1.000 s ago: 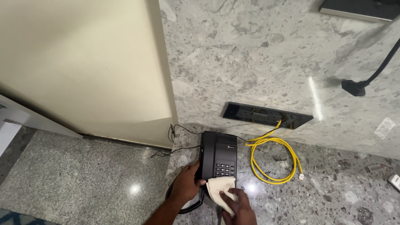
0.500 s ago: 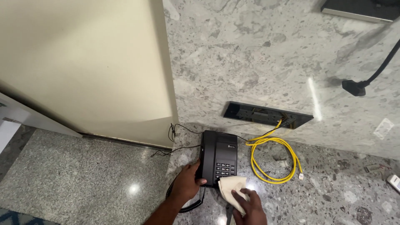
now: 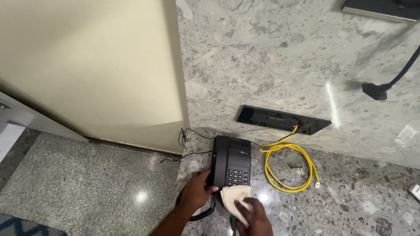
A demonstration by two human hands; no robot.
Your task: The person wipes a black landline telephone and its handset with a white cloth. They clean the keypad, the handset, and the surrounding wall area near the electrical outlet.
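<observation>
A black desk telephone with a keypad lies on the grey stone counter. My left hand grips its near left edge, by the handset. My right hand presses a folded cream cloth against the phone's near end, just below the keys. The phone's coiled black cord loops under my left wrist.
A coiled yellow cable lies right of the phone and runs into a dark recessed socket slot in the stone wall. Thin black wires trail left of the phone. A cream panel stands at left, a black plug hangs at right.
My right hand and the cloth slid to the right along the phone's near end, then back up onto it. My left hand stayed on the phone's left edge.
</observation>
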